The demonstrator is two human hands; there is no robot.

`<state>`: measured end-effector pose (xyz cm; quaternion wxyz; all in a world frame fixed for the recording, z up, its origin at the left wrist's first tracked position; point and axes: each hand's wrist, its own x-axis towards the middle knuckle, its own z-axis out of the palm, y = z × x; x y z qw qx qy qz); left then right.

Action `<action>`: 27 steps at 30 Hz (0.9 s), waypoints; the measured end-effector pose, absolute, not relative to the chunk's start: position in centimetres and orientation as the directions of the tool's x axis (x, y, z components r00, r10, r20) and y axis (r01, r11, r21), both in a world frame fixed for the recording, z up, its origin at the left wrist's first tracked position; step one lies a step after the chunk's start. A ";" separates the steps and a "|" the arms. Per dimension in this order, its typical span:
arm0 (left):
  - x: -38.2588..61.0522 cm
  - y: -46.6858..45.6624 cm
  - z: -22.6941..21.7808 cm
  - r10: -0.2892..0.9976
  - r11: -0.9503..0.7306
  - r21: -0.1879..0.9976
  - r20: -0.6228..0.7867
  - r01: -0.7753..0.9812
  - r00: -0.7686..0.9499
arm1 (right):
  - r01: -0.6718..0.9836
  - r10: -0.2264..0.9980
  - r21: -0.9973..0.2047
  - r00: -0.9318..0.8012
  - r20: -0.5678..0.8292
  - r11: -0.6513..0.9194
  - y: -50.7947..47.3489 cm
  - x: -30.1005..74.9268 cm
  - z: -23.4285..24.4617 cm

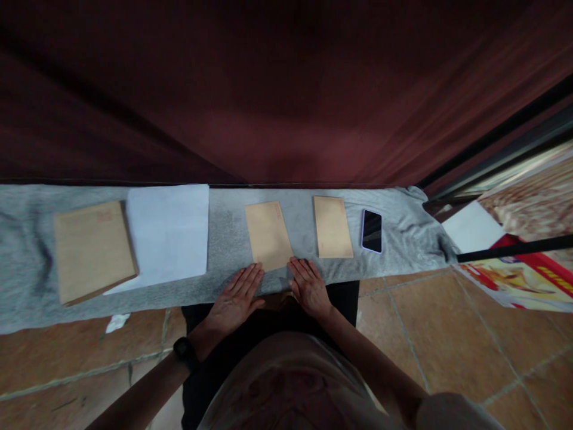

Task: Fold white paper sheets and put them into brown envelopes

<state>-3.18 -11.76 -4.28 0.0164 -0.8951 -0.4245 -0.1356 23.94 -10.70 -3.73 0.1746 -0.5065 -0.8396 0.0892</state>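
Note:
A brown paper envelope (268,235) lies flat on the grey cloth in front of me, slightly turned. My left hand (237,294) rests at its lower left corner, fingers stretched out, fingertips at the paper's edge. At the lower right corner lies my right hand (310,286), also flat with fingers extended. Neither hand grips anything. To the right is a second brown envelope (333,228), apart from both hands. A thick stack of brown envelopes (94,251) sits at the left, partly over white paper sheets (172,233).
A phone (372,230) with a pale purple edge lies right of the second envelope. Grey cloth (228,239) covers the narrow surface, backed by a dark red panel (286,137). A colourful box (523,275) and a dark bar (514,248) are at the right. White tissue (117,322) lies on the tiled floor.

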 end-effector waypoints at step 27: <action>1.9 -9.6 -4.8 0.790 -0.611 0.176 0.195 0.771 0.582 | 0.622 0.681 -0.310 -0.720 0.135 0.719 -2.2 21.8 -3.0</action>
